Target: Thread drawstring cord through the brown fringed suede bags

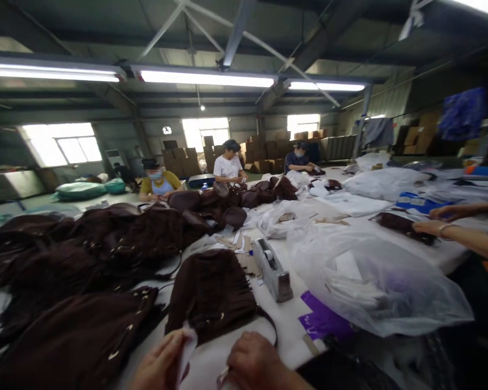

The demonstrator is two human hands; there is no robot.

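Brown bag (211,292): lies flat on the white table (284,325) just beyond both hands, with its strap (269,320) curling off the right side. We see its near edge partly covered by the white slip.
White slip (186,346): pinched in the left hand. Its lower part is hidden behind the fingers, and we cannot tell paper from cloth.
Left hand (160,365): closed on the slip, with the wrist cut off by the bottom edge.
Right hand (254,360): curled, knuckles up, near the strap. A small pale thing (223,375) pokes out at its fingertips, but we cannot tell what it is or whether it is gripped.
Tape dispenser (273,269): on the table beyond the bag, to the right. Any marking is too blurred for us to read.
Purple sheets (321,319): partly tucked under the clear plastic bag (374,281), whose pale contents we cannot make out.
Heap of brown bags (85,244): to the left, overlapping so much that we cannot count them.
Co-worker's hands (433,227): reach in from the right onto a dark piece (402,225), the body cut off.
Blue packet (421,201): has pale patches, perhaps print, too small for us to read.
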